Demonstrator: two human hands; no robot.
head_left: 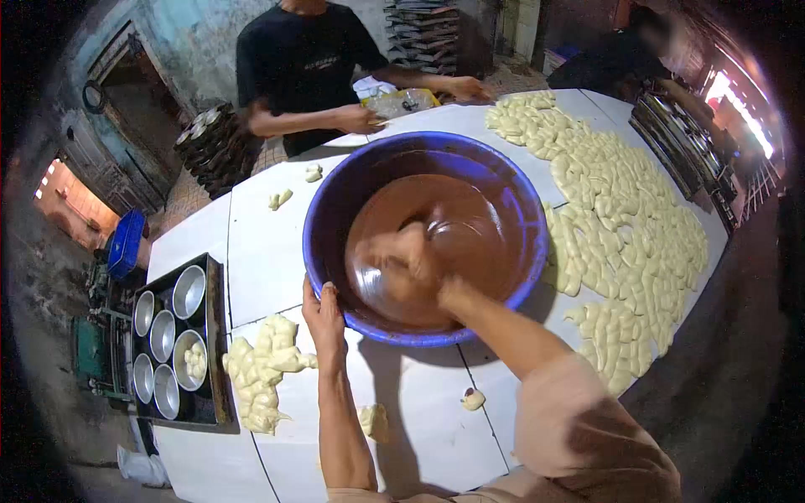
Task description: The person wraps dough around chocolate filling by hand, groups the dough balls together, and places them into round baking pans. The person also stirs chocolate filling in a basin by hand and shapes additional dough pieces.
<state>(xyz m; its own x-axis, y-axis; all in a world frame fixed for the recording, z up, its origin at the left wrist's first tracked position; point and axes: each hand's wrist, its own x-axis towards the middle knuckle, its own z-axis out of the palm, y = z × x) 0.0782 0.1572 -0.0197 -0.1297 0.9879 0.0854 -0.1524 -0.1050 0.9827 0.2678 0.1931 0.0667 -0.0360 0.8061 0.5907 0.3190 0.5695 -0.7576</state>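
Note:
A large blue plastic basin (539, 277) stands on the white tiled table, holding smooth brown batter (470, 214). My left hand (325, 314) grips the basin's near-left rim, thumb on the outside. Inside the basin, my right hand (407, 256) is down at the batter, smeared by motion. Its fingers cannot be made out, nor whether they hold anything. Pale dough pieces (268, 365) lie in a clump left of my left forearm. A small lump of dough (473, 399) with a brown spot rests in front of the basin.
Many pale dough pieces (625, 201) cover the table's right side. A dark tray (220, 335) of round metal tins sits at the left, one tin holding dough. Across the table stands a person in a black shirt (306, 59); another person (612, 59) bends near stacked trays (683, 142).

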